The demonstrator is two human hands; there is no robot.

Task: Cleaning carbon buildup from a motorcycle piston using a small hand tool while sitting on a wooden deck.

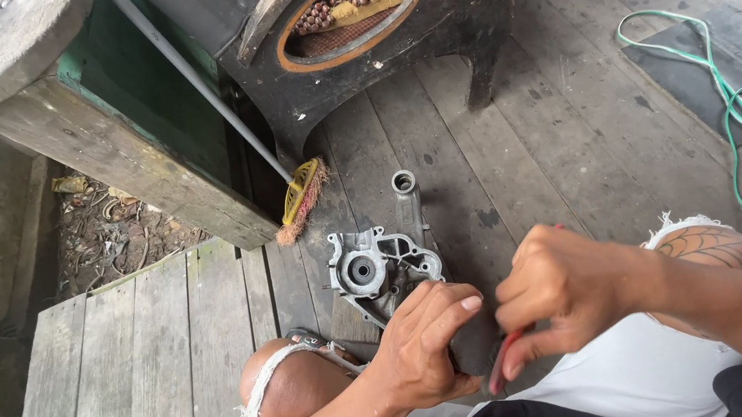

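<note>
A grey cast-metal engine casing (378, 261) with a round bore and a tube end lies on the weathered wooden floor (518, 149) in front of my knees. My left hand (424, 346) is closed around a dark part at the casing's near end. My right hand (552, 294) is curled around a tool with a red handle (501, 364), its tip pointing at that dark part. What the tool's tip touches is hidden by my fingers.
A broom (302, 197) with a yellow head and grey pole leans against a wooden bench (89, 132). A dark metal housing (366, 35) with an oval opening stands behind. A green hose (734, 109) curls over a black mat at right. Plank steps (142, 367) drop off left.
</note>
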